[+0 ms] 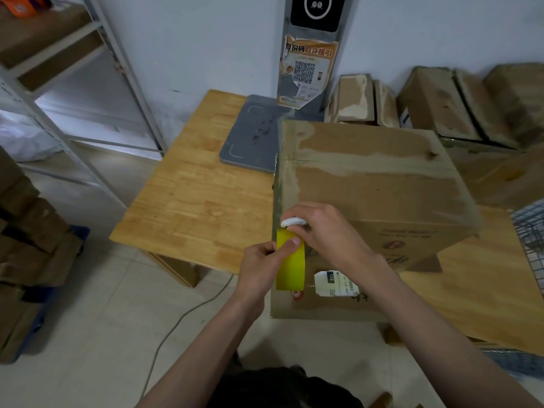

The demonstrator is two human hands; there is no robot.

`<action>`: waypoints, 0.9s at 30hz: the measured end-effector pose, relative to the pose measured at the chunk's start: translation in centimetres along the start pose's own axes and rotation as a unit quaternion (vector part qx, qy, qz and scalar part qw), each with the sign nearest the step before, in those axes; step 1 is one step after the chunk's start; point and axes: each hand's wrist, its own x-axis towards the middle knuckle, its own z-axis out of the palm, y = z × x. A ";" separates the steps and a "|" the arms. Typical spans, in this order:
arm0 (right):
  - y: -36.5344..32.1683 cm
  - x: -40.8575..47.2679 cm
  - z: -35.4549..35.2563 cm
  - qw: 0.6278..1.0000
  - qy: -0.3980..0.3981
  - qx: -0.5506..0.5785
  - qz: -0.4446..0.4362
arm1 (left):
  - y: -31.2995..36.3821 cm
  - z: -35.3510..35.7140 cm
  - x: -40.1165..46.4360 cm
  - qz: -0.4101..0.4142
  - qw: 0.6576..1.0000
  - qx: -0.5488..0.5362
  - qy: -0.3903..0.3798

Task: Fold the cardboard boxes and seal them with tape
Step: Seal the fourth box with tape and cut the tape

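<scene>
A large cardboard box (374,184) stands on the wooden table (200,198), overhanging its front edge, its top flaps shut and covered with clear tape. A roll of yellow tape (290,267) is held against the box's near left corner. My left hand (262,269) grips the roll, thumb on its yellow face. My right hand (326,234) holds a small white cutter (293,222) at the top of the roll, by the box's edge. A white shipping label (335,284) sticks to the box's front side.
A grey scale platform (250,136) with a scanner post (312,51) stands at the table's back. Sealed boxes (441,104) pile up at the right rear. Metal shelving (97,83) is on the left, stacked cardboard (26,260) lower left, a wire basket (530,231) at the right edge.
</scene>
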 end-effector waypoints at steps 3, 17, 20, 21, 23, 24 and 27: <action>-0.1 0.3 -0.1 0.999 -0.011 -0.042 -0.006 | 0.0 -0.1 0.0 0.003 1.000 0.004 0.006; 7.2 -8.9 -1.6 0.974 0.073 0.033 0.214 | -1.9 1.0 -0.5 -0.010 0.996 0.074 -0.038; 11.0 -13.8 0.2 0.928 0.132 0.096 0.336 | -4.0 3.2 -1.0 -0.030 0.992 0.098 -0.070; 12.5 -15.6 0.7 0.899 0.160 0.118 0.390 | -4.6 4.2 -1.1 -0.040 0.990 0.109 -0.082; 15.8 -19.3 1.4 0.809 0.226 0.183 0.511 | -5.6 6.7 -1.4 -0.062 0.982 0.142 -0.105; 17.5 -21.1 1.6 0.756 0.265 0.225 0.554 | -6.1 8.2 -1.5 -0.071 0.977 0.161 -0.117; 22.5 -25.8 2.1 0.647 0.312 0.282 0.636 | -7.0 12.4 -1.7 -0.082 0.965 0.195 -0.154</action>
